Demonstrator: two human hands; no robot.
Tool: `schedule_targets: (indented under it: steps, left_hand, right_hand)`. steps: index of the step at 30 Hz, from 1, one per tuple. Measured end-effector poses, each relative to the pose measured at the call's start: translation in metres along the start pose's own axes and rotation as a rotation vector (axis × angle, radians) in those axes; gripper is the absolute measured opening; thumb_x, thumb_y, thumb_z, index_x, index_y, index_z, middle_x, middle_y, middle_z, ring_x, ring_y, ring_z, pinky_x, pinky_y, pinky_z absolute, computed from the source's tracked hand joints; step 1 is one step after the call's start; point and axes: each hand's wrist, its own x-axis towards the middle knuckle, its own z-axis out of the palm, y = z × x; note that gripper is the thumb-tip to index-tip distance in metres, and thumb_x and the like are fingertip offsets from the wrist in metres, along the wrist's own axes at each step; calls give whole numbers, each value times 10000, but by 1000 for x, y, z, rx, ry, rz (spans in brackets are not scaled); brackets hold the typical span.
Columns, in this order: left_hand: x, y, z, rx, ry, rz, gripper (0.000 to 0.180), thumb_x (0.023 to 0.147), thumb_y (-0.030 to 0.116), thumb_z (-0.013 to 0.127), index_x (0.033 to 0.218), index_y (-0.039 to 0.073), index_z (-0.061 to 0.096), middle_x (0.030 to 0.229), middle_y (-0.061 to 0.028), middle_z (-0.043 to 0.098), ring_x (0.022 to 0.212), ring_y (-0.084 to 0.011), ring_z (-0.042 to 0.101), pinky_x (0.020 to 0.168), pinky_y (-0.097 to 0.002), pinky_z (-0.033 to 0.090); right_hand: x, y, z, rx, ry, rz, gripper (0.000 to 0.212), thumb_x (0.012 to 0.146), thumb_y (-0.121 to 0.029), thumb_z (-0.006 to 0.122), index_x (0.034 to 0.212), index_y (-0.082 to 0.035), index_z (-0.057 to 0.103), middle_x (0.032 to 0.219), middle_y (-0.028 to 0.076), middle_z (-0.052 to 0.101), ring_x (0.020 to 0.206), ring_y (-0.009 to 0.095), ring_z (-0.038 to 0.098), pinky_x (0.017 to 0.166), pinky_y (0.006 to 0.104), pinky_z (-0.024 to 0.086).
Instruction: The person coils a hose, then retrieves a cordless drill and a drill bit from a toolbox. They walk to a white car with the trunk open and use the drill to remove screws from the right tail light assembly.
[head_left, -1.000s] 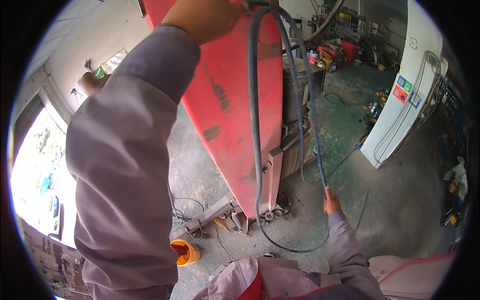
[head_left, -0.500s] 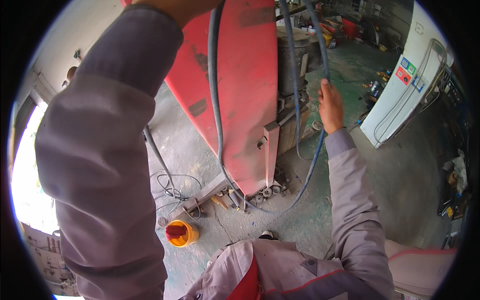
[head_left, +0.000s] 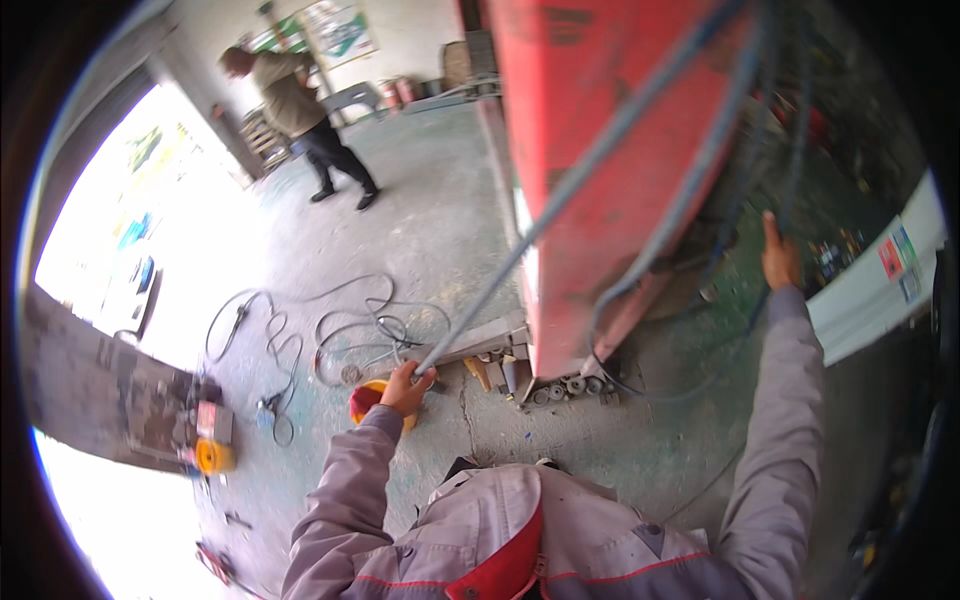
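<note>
My left hand (head_left: 405, 388) is closed round a grey-blue hose (head_left: 560, 207), low and left of a tall red metal column (head_left: 600, 250). From there the hose slants up to the right across the column, and more loops of it hang blurred in front. At the right, my right hand (head_left: 782, 262) has its fingers curled with the thumb up; a length of the hose runs into it from above and leaves below. Just under my left hand stands a yellow bucket (head_left: 408, 420) with a red cloth (head_left: 362, 402) in it.
Metal rollers (head_left: 575, 387) lie at the column's foot. Loose cable (head_left: 385, 325) is coiled on the floor at left. A person (head_left: 295, 110) stands at the far left near a bright doorway. A white panel (head_left: 880, 275) rises at right; a yellow container (head_left: 213, 457) sits at lower left.
My left hand has come down from the top of the view to low left, drawing the hose across the column. The view has turned left, bringing the person into sight. My right hand still grips the hose.
</note>
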Motion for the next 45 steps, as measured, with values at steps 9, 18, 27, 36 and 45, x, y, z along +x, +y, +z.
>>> schedule_targets:
  steps: [9,18,27,36,45]
  left_hand:
    - [-29,-41,23,-126,149,149,371,931,399,700,838,42,743,707,-213,648,670,-435,624,610,-482,493]
    - [-17,-22,12,-178,-52,429,258,824,298,746,881,56,679,772,-199,669,729,-420,650,634,-511,508]
    - [59,-253,-49,-269,627,-184,390,808,321,844,749,19,604,754,-165,601,734,-287,587,680,-424,466]
    - [180,81,-446,93,1031,711,412,914,428,641,806,43,741,735,-219,677,741,-403,684,673,-460,540]
    - [60,220,-264,723,-11,1279,261,801,270,624,968,214,816,948,-63,777,936,-299,743,752,-460,595]
  right_hand:
    - [-183,-203,-25,532,680,-471,602,991,-334,677,1363,107,506,1342,251,568,1190,313,611,1029,382,514]
    - [-408,-439,140,-480,-811,-1232,398,798,-394,785,1039,-88,706,980,112,703,979,272,661,932,465,479]
    - [-414,-443,85,-119,-852,-717,235,890,-274,737,816,-56,688,677,113,653,637,334,664,556,413,487]
    - [-387,-451,98,119,-834,-434,510,949,-384,699,1271,-2,598,1157,200,670,1074,304,657,888,398,502]
    - [-435,-508,54,866,-889,-29,926,967,-508,604,1564,72,199,1347,302,565,1098,342,674,962,457,548]
